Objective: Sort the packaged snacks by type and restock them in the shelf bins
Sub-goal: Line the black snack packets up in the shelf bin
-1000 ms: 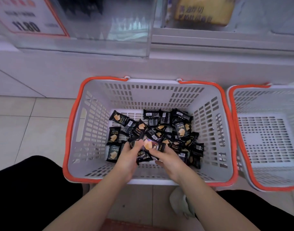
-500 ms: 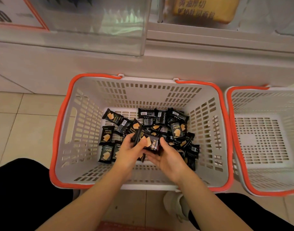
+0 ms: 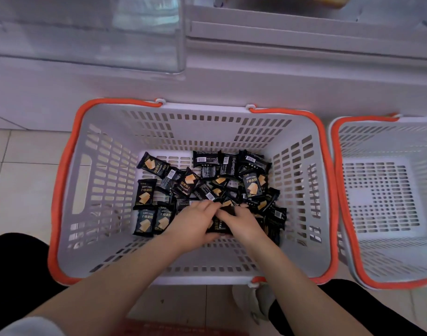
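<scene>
A white slotted basket (image 3: 106, 180) with an orange rim stands on the floor in front of me. Several black DRYCAKE snack packets (image 3: 252, 186) lie heaped on its bottom. My left hand (image 3: 192, 223) and my right hand (image 3: 241, 223) are both down in the heap, side by side. Together they hold a small stack of black packets (image 3: 218, 225) between them, fingers curled around it. The lower packets of the stack are hidden by my hands.
A second white basket (image 3: 387, 197) with an orange rim stands to the right, nothing in it. Behind both runs the white shelf base (image 3: 232, 76), with a clear plastic shelf bin (image 3: 86, 32) above. My dark-clothed knees flank the near edge; a red object lies at the bottom.
My hands lowered back into the heap with the gathered packets and closed together on them. The camera tilted further down, so the shelf labels left the view.
</scene>
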### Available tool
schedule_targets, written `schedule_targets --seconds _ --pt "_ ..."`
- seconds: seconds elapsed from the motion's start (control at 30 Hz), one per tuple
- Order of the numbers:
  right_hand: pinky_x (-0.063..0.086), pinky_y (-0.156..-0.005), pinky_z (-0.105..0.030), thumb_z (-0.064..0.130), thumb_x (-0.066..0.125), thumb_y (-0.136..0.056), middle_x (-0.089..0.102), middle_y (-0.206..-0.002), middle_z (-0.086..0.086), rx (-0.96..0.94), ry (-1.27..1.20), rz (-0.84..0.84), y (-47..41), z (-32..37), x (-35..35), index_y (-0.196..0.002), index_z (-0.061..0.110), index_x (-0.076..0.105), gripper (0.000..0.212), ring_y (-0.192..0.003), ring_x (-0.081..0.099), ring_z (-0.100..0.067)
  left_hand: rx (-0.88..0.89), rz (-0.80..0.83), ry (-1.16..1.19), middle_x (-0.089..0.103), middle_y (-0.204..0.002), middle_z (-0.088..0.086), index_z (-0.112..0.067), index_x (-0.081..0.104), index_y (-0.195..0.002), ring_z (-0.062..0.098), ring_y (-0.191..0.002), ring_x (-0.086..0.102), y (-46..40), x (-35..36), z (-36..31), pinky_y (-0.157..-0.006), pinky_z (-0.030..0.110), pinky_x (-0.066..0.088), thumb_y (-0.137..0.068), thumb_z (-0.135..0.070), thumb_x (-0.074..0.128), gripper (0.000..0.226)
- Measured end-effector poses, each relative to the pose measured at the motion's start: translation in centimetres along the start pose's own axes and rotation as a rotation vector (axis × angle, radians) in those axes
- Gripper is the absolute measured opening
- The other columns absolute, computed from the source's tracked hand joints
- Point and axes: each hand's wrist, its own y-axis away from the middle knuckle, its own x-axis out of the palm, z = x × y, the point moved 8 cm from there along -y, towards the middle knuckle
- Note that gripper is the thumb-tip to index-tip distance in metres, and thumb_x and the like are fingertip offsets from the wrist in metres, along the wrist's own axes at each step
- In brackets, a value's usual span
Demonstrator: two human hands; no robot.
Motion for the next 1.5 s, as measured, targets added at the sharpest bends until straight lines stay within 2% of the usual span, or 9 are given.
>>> schedule_targets --seconds 0.13,0.23,0.43,0.73,0.93,1.13,1.2,1.33,1.5 --pt "0.039 -0.068 -0.032 0.039 0.056 -0.088 0.058 -0.076 -0.010 -0.012 0.056 0.054 0.1 -0.5 -0.3 -0.081 0.001 0.061 0.039 -0.072 0.054 -0.022 -0.002 -0.009 -0.030 0.044 -0.134 0.002 -0.018 0.032 -0.138 0.020 -0.121 0.044 -0.2 0.6 0.2 -0.100 0.030 0.034 -0.084 -0.036 0.063 0.065" --pt "0.045 -0.072 -0.030 0.043 0.043 -0.095 0.065 -0.082 -0.003 -0.038 0.166 0.149 0.1 -0.6 -0.7 -0.094 0.008 0.064 0.041 -0.071 0.060 -0.013 -0.099 0.046 0.125 0.056 -0.106 0.001 -0.019 0.041 -0.125 0.014 -0.085 0.054 0.0 1.1 1.3 -0.069 0.024 0.042 -0.081 -0.034 0.064 0.052" --pt "0.038 -0.101 -0.040 0.013 0.048 -0.089 0.049 -0.126 -0.012 -0.115 1.383 -0.220 -1.4 -1.3 -6.9 -0.125 0.009 0.046 0.037 -0.118 0.044 -0.029 -0.326 0.117 0.449 0.064 -0.079 0.001 -0.017 0.043 -0.117 0.013 -0.067 0.061 1.3 2.5 4.2 -0.058 0.029 0.051 -0.082 -0.034 0.065 0.044" --pt "0.032 -0.098 -0.045 0.015 0.050 -0.086 0.047 -0.126 -0.017 -0.191 1.956 -0.012 -1.7 -4.7 -7.7 -0.131 0.007 0.041 0.046 -0.117 0.039 -0.034 -0.399 -0.035 0.710 0.058 -0.077 -0.010 -0.020 0.041 -0.116 -0.006 -0.052 0.056 1.5 0.6 4.4 -0.040 0.008 0.038 -0.084 -0.031 0.067 0.043" --pt "0.039 -0.094 -0.040 0.012 0.054 -0.085 0.054 -0.122 -0.015 -0.235 1.668 -0.059 -1.2 -1.7 -6.2 -0.126 0.008 0.045 0.042 -0.115 0.045 -0.031 -0.395 -0.146 0.801 0.061 -0.097 -0.014 -0.028 0.043 -0.116 0.000 -0.088 0.058 2.5 -1.1 4.3 -0.060 0.009 0.042 -0.083 -0.035 0.067 0.041" --pt "0.056 -0.066 -0.031 0.024 0.048 -0.093 0.065 -0.096 -0.010 0.200 -0.335 0.083 3.3 0.0 -4.1 -0.105 0.010 0.055 0.020 -0.075 0.064 -0.021 -0.314 -0.287 0.823 0.062 -0.095 -0.020 -0.035 0.045 -0.113 -0.009 -0.080 0.060 4.0 -4.8 2.9 -0.060 0.006 0.040 -0.081 -0.038 0.066 0.038" --pt "0.052 -0.051 -0.024 0.028 0.050 -0.094 0.067 -0.088 -0.013 0.258 -0.684 0.153 5.1 0.6 -2.9 -0.105 0.008 0.055 0.023 -0.060 0.061 -0.020 -0.286 -0.326 0.851 0.063 -0.097 -0.018 -0.038 0.047 -0.107 -0.004 -0.086 0.061 4.8 -5.9 2.5 -0.065 0.012 0.043 -0.081 -0.039 0.065 0.031" --pt "0.044 -0.043 -0.017 0.031 0.061 -0.088 0.064 -0.078 -0.007 0.142 -0.683 0.137 7.2 2.6 -2.5 -0.106 0.005 0.058 0.031 -0.053 0.054 -0.013 -0.185 -0.406 0.867 0.064 -0.101 -0.017 -0.046 0.048 -0.100 0.000 -0.092 0.061 6.5 -8.9 1.1 -0.080 0.024 0.049 -0.082 -0.034 0.066 0.028" --pt "0.044 -0.054 -0.022 0.020 0.073 -0.078 0.065 -0.071 0.005 -0.189 0.002 0.071 10.9 8.2 -2.9 -0.087 0.016 0.065 0.013 -0.059 0.056 -0.008 0.017 -0.494 0.650 0.060 -0.098 -0.023 -0.049 0.045 -0.101 -0.010 -0.089 0.057 9.2 -14.3 -2.3 -0.071 0.006 0.043 -0.079 -0.031 0.069 0.037"
